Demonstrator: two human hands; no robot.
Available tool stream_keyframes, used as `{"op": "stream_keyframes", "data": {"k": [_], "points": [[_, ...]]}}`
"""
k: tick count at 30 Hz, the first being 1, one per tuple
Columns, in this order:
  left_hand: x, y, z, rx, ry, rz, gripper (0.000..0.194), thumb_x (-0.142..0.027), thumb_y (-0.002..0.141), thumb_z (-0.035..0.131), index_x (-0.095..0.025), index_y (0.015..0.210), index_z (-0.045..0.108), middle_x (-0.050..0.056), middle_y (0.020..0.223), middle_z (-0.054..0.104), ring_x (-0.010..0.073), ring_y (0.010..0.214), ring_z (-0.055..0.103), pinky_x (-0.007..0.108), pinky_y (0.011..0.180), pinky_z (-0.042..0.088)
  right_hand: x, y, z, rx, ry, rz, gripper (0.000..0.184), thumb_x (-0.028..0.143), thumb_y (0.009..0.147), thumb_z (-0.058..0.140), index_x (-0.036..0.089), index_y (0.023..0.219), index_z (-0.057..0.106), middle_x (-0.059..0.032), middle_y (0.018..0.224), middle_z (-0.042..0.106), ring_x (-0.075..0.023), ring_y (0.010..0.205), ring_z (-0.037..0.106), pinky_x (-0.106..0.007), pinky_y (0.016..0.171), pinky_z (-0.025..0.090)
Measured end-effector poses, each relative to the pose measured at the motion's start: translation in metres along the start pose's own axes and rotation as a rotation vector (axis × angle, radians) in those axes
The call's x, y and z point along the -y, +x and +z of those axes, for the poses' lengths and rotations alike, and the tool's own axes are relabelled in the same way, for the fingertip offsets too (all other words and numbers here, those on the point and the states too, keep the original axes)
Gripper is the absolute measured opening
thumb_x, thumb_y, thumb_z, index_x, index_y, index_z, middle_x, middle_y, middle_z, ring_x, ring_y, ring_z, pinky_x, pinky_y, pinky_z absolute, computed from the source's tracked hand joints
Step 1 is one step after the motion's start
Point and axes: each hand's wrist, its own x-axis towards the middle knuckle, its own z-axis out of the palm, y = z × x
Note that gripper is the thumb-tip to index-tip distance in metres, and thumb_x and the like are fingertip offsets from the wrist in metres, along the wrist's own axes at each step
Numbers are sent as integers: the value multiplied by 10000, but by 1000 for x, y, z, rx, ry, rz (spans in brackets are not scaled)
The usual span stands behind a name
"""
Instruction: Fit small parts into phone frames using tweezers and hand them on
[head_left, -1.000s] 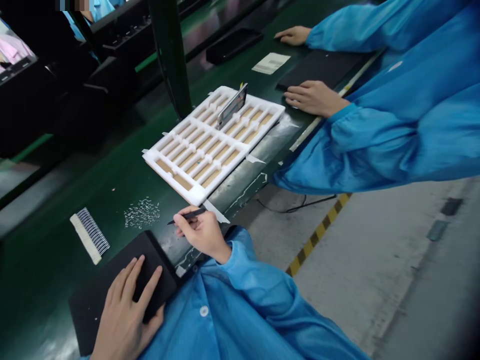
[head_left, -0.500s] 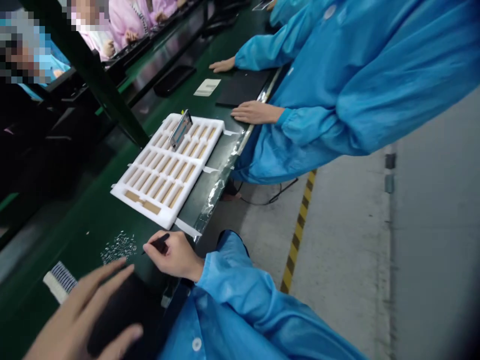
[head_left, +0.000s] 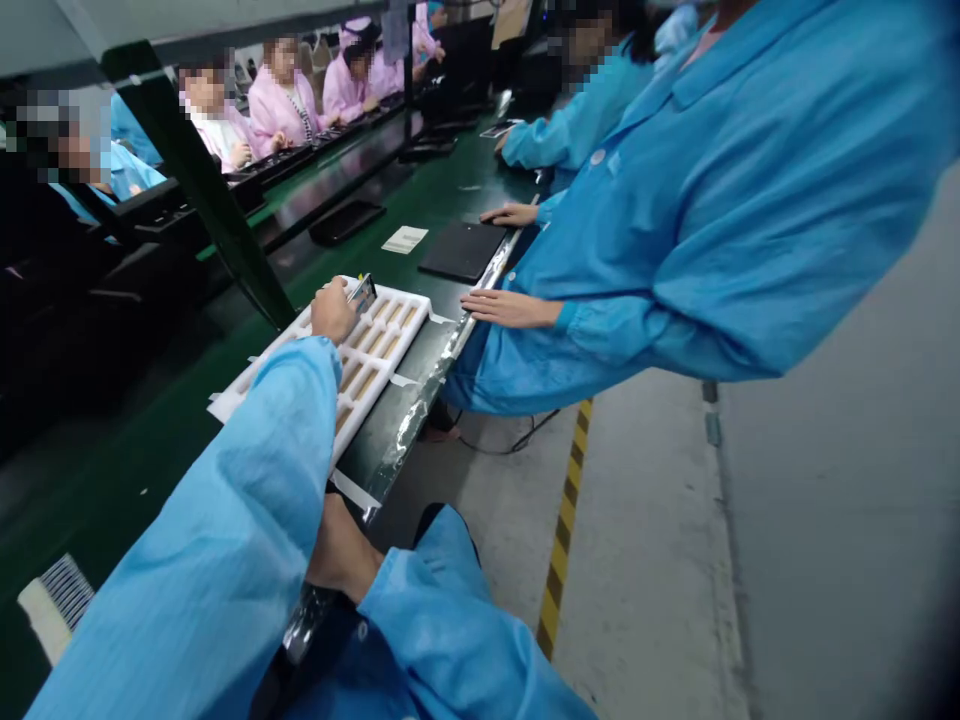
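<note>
My left hand (head_left: 334, 309) reaches across to the white foam tray (head_left: 360, 425), its fingers closed at the near edge of a smartphone (head_left: 363, 294). The phone stands upright in one of the tray's slots. Brown bottoms show in the tray's rows of narrow compartments. My left sleeve covers much of the tray's near part. Below the tray's front corner, my right hand (head_left: 341, 548) shows only its back and wrist. The left forearm hides its fingers and whatever they hold.
A white strip block with dark lines (head_left: 56, 600) lies at lower left. A co-worker's hands (head_left: 517, 308) rest at the bench edge beside a black flat pad (head_left: 463, 250) and a white card (head_left: 405, 239). A green post (head_left: 202, 190) rises behind the tray.
My left hand has gone from the near bench, open, forward to the phone in the tray. The right hand's fingers and black pen-like tool are now hidden. The view has tilted up.
</note>
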Motion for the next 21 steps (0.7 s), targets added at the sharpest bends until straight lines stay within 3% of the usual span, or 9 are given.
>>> {"op": "stream_keyframes", "data": {"k": [2,5,8,10,14,16,18,21], "points": [[-1,5,-1,-30,-29,9,411,-415,1020,665,-169,1347,632,122,1360,644,266,1199,659,510,1027,569,0,0,0,5,43,-5,161,357,856,790,220,795,730,-9,770,785,-193,731,737,-250,693,564],[0,5,-20,-76,-52,56,359,-380,1022,661,-167,1312,667,118,1351,668,271,1221,659,509,1057,550,1,-1,3,-38,78,35,151,341,877,760,204,819,734,-16,738,767,-180,671,717,-246,655,554],[7,-13,-57,-132,-50,113,322,-218,1037,562,-193,1312,726,79,1324,718,264,1256,654,426,1114,492,3,-2,8,-105,50,98,164,322,925,694,177,863,738,-27,684,742,-156,563,669,-231,560,514],[18,-41,-89,-161,-42,141,400,-172,1031,485,-191,1348,728,51,1323,723,233,1246,650,348,1114,461,4,-4,10,-141,38,133,180,326,937,673,177,863,743,-29,663,735,-155,549,664,-232,551,508],[56,-134,-151,-173,-26,192,532,-335,1083,323,-69,1411,647,3,1288,674,161,1191,619,291,1052,440,4,-11,9,-164,44,181,214,372,938,676,191,869,767,-50,740,768,-172,616,698,-254,613,539],[80,-190,-174,-230,14,208,498,-365,1079,370,-98,1362,680,-19,1210,689,134,1104,642,275,999,475,3,-14,8,-157,63,207,235,401,939,681,193,873,767,-48,735,761,-177,628,701,-262,614,540],[102,-248,-189,-257,65,160,370,-322,1062,476,-165,1292,719,-21,1160,716,130,1031,670,268,955,516,1,-16,8,-147,89,234,248,425,942,684,194,883,756,-39,712,747,-172,604,691,-261,593,539],[130,-331,-197,-194,77,53,265,-280,1051,540,-264,1248,717,-5,1166,733,167,1019,700,301,921,558,-1,-17,10,-134,131,268,263,444,947,687,193,887,737,-38,696,743,-174,578,702,-258,552,544]]}}
